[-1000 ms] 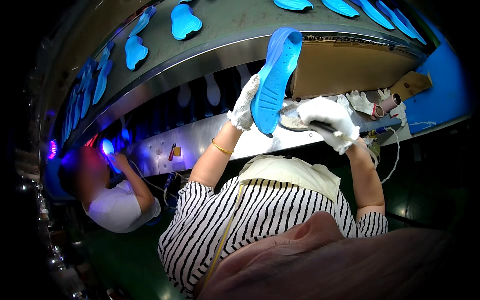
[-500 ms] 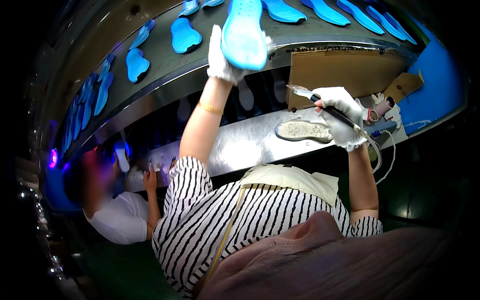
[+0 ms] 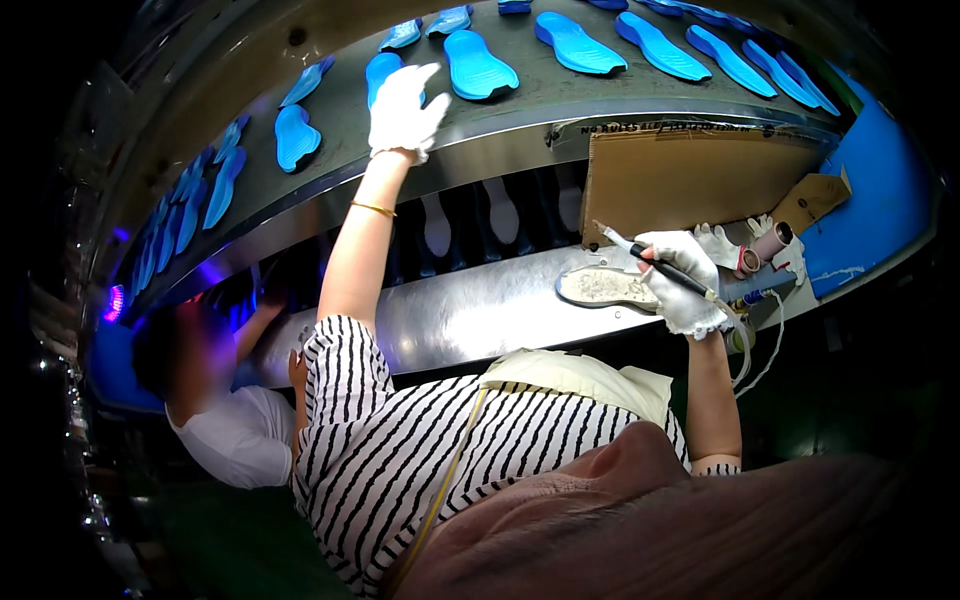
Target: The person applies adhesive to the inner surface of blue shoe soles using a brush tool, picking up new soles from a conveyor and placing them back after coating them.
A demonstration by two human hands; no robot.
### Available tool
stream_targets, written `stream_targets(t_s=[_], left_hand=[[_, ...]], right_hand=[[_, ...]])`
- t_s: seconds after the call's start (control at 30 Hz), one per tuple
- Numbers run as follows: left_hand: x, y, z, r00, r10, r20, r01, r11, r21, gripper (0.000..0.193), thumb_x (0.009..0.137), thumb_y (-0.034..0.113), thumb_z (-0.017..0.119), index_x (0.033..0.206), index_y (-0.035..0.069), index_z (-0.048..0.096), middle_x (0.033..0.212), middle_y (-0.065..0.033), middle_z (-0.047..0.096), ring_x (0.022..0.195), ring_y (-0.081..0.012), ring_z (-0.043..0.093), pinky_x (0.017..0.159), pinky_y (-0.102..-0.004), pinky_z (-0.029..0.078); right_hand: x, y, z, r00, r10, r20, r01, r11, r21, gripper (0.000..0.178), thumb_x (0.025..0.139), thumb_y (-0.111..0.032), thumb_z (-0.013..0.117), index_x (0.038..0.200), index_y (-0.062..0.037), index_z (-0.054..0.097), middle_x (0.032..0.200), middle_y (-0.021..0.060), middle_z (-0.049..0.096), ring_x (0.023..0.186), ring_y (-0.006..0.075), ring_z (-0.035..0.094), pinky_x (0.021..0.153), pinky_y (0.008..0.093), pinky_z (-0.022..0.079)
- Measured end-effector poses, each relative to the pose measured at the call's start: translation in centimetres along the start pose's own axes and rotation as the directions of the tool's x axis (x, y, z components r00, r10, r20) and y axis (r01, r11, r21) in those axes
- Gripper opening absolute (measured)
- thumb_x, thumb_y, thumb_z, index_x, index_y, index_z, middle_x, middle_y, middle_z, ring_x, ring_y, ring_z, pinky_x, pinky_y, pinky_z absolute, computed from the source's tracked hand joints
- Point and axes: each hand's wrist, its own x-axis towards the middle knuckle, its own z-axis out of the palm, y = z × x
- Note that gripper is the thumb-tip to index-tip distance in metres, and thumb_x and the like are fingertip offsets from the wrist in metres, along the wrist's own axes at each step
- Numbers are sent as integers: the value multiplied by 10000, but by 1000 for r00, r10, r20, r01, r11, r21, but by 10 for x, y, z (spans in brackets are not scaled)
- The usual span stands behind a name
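Belt [image 3: 560, 97] of blue soles [image 3: 482, 68] above a metal worktop [image 3: 440, 325] – two gloved hands, well apart.

The belt curves across the top of the frame, the worktop running below it through the middle; a co-worker [image 3: 240, 435] in white sits at lower left, and a cardboard sheet [image 3: 690, 185] stands right of centre. The left hand [image 3: 408, 112], upper left of centre, is open with fingers spread, partly covering one blue sole – whether they touch, I cannot tell. The right hand [image 3: 685, 282], right of centre, is closed around a black-handled brush [image 3: 667, 267]. Just beside it, a pale sole [image 3: 600, 287] lies on the worktop. A thin bracelet [image 3: 373, 208] circles the left wrist.
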Motion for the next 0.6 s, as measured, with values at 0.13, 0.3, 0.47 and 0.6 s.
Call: stream_targets(t_s=[0.13,0.3,0.47,0.6], left_hand=[[-15,-53,2,937,-281,207,264,959,106,277,773,319,705,982,139,717,979,-139,666,939,-306,630,865,-384,497],[-41,-22,-33,989,-146,19,147,982,-119,237,736,300,772,830,88,723,902,-97,679,855,-276,645,799,-358,506],[-27,26,-105,846,-470,-250,10,483,-875,174,933,187,635,933,14,622,892,-65,652,840,-116,601,770,-249,485],[-28,16,-141,856,-368,-363,-254,313,-915,312,1015,253,448,851,31,593,816,-111,645,666,-123,567,671,-260,481]], right_hand=[[2,-6,11,999,29,44,-31,999,31,190,750,119,676,903,8,655,935,86,640,836,153,647,754,266,532],[7,1,17,992,-78,97,81,996,-22,192,735,124,678,885,10,641,943,116,649,911,190,644,780,296,520],[10,23,24,997,-21,69,15,996,84,223,756,124,618,938,-7,619,1001,100,656,947,204,627,928,364,468],[8,52,37,973,216,76,-229,930,286,316,824,75,656,1117,-2,568,1040,102,646,938,149,618,894,296,481]])
